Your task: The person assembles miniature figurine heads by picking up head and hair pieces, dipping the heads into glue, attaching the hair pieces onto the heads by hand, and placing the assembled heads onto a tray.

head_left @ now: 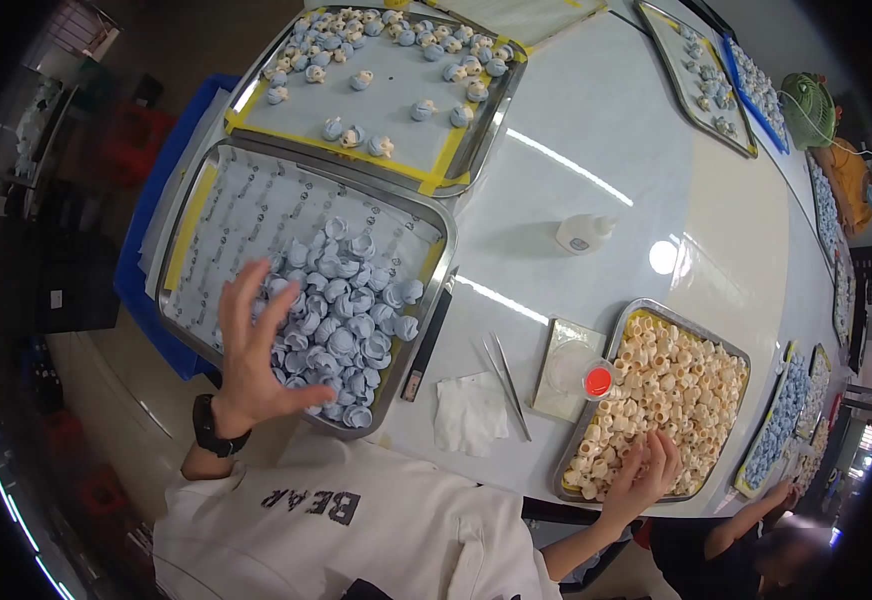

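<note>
Glare-streaked table (546, 280), dark warped edges

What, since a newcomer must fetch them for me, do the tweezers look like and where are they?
On the pale table, look between the tray of blue pieces and the tray of cream pieces. The tweezers lie there, just right of a white tissue. Two slim metal prongs in a narrow V set them apart from the black bar left of the tissue.

At the desk (606, 120)'s near edge, a white shirt (396, 530) read "BEAR"; print on the tray liner (246, 215) seemed too small to read.
</note>
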The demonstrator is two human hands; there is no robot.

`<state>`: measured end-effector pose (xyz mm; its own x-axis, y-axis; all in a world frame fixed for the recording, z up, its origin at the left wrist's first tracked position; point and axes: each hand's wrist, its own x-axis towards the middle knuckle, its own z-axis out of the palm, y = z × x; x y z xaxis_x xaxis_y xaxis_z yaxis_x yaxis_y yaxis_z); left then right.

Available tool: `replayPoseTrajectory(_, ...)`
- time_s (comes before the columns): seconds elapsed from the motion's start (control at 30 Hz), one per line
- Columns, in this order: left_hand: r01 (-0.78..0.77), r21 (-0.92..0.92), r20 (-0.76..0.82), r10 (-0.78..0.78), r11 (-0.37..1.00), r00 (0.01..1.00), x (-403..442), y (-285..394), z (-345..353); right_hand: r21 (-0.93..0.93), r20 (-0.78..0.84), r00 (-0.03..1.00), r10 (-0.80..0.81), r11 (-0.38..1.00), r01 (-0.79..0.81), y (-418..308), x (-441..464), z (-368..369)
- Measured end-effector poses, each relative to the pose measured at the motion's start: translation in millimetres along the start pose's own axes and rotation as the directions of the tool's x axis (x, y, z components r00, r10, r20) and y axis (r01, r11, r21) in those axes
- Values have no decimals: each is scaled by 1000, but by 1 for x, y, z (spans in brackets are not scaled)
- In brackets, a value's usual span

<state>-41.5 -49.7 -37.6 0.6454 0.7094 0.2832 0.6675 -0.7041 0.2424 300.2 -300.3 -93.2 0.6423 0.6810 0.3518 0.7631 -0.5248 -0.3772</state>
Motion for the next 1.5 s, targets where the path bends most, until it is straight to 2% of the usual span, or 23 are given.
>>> replayPoseTrajectory(0.03,134,0,-19,-134,991,991,-4,-8,-1,2,1,1000,7,1000,-7,0,0,0)
replayPoseTrajectory(0.07,185,-18,52,-184,983,982,-13,-21,0,4,1,1000,15,1000,-15,-1,0,0)
replayPoseTrajectory(0.2,224,-34,107,-219,974,970,-35,-20,6,-3,6,1000,7,1000,-7,0,0,1)
replayPoseTrajectory(0.27,189,57,161,-196,980,967,-35,-8,10,26,6,1000,28,999,-29,2,0,4)
replayPoseTrajectory(0.43,181,60,133,-188,982,973,-33,-10,15,25,18,1000,13,1000,-14,2,2,5)
replayPoseTrajectory(0.53,124,-28,134,-119,992,984,-27,-9,14,28,24,1000,17,999,-18,1,1,7)
replayPoseTrajectory(0.67,124,-129,109,-110,984,988,-30,-19,9,43,19,999,31,999,-32,0,1,5)
replayPoseTrajectory(0.73,128,-157,-10,-132,979,991,-29,-30,1,33,17,1000,24,999,-24,1,0,5)
replayPoseTrajectory(0.77,132,-157,-10,-135,979,991,-26,-33,-3,22,15,1000,17,1000,-17,1,-1,4)
replayPoseTrajectory(0.83,308,-358,-25,-339,881,940,-19,-42,-10,24,18,1000,18,1000,-18,0,0,4)
replayPoseTrajectory(0.9,300,-396,-13,-332,868,943,-25,-55,2,31,23,1000,20,999,-20,0,1,4)
replayPoseTrajectory(1.0,298,-500,156,-254,813,955,-21,-47,6,11,26,1000,-1,1000,1,2,2,5)
replayPoseTrajectory(1.1,257,-456,208,-179,852,962,-22,-51,7,-12,5,1000,-18,1000,18,4,0,5)
replayPoseTrajectory(1.17,273,-517,166,-218,811,962,-18,-47,4,-23,7,1000,-27,999,27,4,0,5)
replayPoseTrajectory(1.23,237,-442,49,-241,865,969,-15,-51,1,-19,2,1000,-27,999,27,4,0,4)
replayPoseTrajectory(1.27,238,-444,49,-242,864,969,-10,-55,0,-14,-3,1000,-28,1000,28,4,0,4)
replayPoseTrajectory(1.33,119,-481,-34,-153,869,988,7,-67,-2,-12,0,1000,-27,1000,27,4,1,5)
replayPoseTrajectory(1.37,120,-482,-36,-157,868,987,13,-72,0,-10,2,1000,-26,1000,26,3,2,6)
replayPoseTrajectory(1.43,132,-645,60,-122,753,991,27,-78,7,4,1,1000,-28,1000,28,-2,5,5)
replayPoseTrajectory(1.5,96,-629,81,-57,772,995,36,-74,8,14,-5,1000,-22,1000,22,-4,6,2)
